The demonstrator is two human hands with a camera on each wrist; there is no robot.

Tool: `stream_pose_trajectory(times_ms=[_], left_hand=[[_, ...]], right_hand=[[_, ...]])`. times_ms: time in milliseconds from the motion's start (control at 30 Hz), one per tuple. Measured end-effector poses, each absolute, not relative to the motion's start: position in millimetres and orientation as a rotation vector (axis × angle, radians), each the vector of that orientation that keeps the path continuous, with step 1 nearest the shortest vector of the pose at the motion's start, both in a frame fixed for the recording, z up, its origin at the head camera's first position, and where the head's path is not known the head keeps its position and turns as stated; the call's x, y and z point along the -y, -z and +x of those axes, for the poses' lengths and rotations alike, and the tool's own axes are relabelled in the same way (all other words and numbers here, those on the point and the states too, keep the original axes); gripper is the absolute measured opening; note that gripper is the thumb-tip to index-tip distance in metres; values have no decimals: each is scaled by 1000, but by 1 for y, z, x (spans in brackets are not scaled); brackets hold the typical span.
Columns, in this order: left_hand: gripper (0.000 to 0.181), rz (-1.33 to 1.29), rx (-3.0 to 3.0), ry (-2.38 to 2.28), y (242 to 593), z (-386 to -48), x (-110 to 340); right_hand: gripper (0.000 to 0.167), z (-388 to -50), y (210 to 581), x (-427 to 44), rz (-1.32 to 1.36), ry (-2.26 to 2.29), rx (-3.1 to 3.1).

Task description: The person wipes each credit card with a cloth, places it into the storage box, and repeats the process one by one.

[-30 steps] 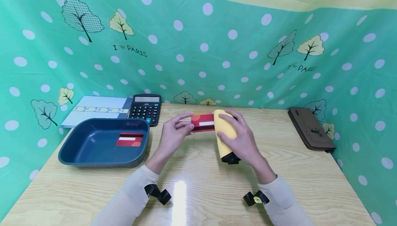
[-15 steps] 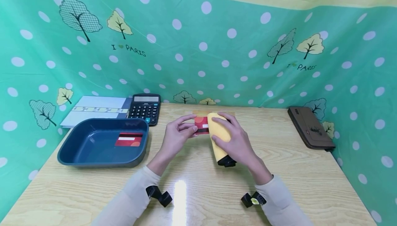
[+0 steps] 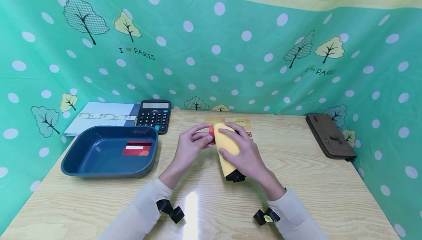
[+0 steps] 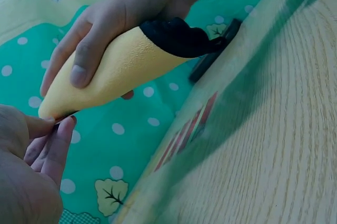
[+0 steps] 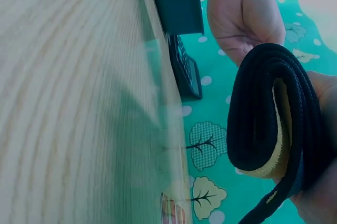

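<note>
In the head view my right hand (image 3: 242,152) grips a folded yellow cloth (image 3: 227,146) with black edging, fingers over its top. Held at the cloth's upper left is a red card (image 3: 211,132), pinched by my left hand (image 3: 191,144); most of the card is hidden behind the cloth. The right wrist view shows the black edging (image 5: 253,113) in several folded layers. In the left wrist view the cloth (image 4: 116,71) slants above the table, its narrow end against my left fingertips.
A blue tray (image 3: 99,170) at the left holds another red card (image 3: 137,148). Behind it lie a calculator (image 3: 154,117) and a light folder (image 3: 102,111). A brown case (image 3: 331,137) lies at the right. Beyond my hands are a golden card (image 3: 242,121) and part of something red.
The cloth and my right hand have moved left and slightly nearer, covering most of the pinched card. My left hand has shifted slightly right. The golden card behind has come into view.
</note>
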State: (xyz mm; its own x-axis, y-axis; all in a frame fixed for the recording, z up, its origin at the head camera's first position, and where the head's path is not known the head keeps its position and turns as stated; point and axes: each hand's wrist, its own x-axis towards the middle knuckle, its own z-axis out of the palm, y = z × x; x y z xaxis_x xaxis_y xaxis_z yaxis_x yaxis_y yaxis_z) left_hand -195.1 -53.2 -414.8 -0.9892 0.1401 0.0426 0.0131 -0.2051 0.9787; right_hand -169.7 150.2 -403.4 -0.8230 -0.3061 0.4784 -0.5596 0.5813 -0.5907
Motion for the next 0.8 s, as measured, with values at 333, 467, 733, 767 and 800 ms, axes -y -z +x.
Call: stream_pose_trajectory(times_ms=[333, 467, 733, 767, 800], left_hand=[[40, 192, -1948, -2359, 414, -193, 52], [40, 201, -1961, -2340, 411, -193, 52], [41, 242, -1989, -2298, 409, -192, 54], [41, 242, -1999, -2290, 408, -192, 54], [41, 243, -2005, -2287, 408, -192, 55]], right_hand=[[58, -167, 404, -146, 712, -1040, 2480], [58, -167, 403, -147, 686, -1038, 2489], [59, -172, 400, -154, 615, -1057, 2494], [59, -173, 400, -155, 606, -1060, 2496], [59, -174, 399, -156, 597, -1063, 2498]])
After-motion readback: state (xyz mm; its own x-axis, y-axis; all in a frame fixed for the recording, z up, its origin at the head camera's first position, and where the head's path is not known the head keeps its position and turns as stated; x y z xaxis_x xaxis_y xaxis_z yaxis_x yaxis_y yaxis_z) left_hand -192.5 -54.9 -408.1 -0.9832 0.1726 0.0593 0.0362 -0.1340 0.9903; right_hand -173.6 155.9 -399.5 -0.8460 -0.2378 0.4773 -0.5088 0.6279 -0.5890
